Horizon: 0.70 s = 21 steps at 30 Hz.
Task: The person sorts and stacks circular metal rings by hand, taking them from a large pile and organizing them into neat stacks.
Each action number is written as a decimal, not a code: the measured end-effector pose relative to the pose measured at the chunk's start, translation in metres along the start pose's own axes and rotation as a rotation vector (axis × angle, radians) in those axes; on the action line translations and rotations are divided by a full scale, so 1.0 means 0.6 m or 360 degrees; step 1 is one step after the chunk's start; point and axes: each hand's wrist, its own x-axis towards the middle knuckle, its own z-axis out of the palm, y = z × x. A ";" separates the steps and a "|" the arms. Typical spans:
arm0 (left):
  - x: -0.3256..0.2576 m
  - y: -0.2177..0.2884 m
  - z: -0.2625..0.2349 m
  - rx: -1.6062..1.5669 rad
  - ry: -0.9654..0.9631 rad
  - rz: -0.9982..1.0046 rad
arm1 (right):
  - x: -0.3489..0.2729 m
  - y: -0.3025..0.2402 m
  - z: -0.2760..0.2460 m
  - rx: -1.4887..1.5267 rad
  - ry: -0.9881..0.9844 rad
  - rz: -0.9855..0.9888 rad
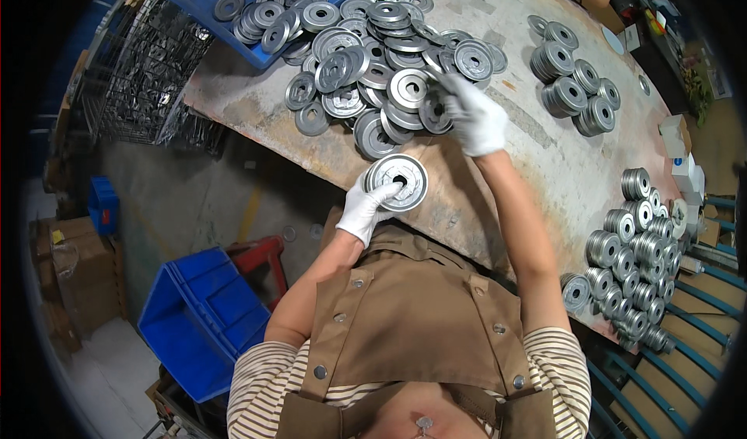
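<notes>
My left hand (366, 209), in a white glove, grips a short stack of round grey metal discs (416, 193) at the table's front edge. Its thumb lies over the centre hole of the top disc. My right hand (476, 117), also gloved, is over the right side of a loose heap of similar discs (337, 72). Motion smears its fingers, beside a dark disc (433, 115); whether they grip it, I cannot tell. The heap's discs lie flat or tilted on one another.
A blue crate (204, 5) with more discs stands at the table's far left. Stacked discs (562, 59) are grouped at the far right, with several more stacks (622, 244) along the right edge. A blue bin (204, 314) is on the left, below the worn tabletop (537, 174).
</notes>
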 end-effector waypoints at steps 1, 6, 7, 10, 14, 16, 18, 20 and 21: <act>-0.003 0.007 0.006 0.0042 -0.0006 -0.0017 | -0.008 -0.012 -0.016 0.0240 0.0182 0.0250; 0.011 -0.002 0.009 0.0055 -0.0032 -0.0039 | -0.074 -0.003 -0.067 0.1472 0.0118 0.1566; 0.010 0.000 0.015 0.0088 -0.0033 -0.0038 | -0.093 -0.008 -0.066 0.1553 0.0118 0.1605; 0.019 -0.004 0.014 0.0130 -0.0017 -0.0066 | -0.136 -0.021 -0.070 0.1875 0.0115 0.1770; 0.019 -0.009 0.014 0.0152 -0.0033 -0.0074 | -0.161 -0.035 -0.070 0.1907 0.0115 0.1863; 0.014 -0.011 0.014 0.0183 -0.0050 -0.0049 | -0.163 -0.045 -0.070 0.1918 0.0010 0.1806; 0.012 -0.015 0.010 0.0210 -0.0066 -0.0022 | -0.159 -0.066 -0.078 0.1793 -0.0146 0.1789; 0.015 -0.020 0.009 0.0169 -0.0210 0.0077 | -0.203 -0.046 -0.031 0.1371 -0.0079 0.1120; 0.014 -0.020 0.007 0.0147 -0.0289 0.0079 | -0.199 -0.058 -0.043 0.1368 -0.0361 0.1122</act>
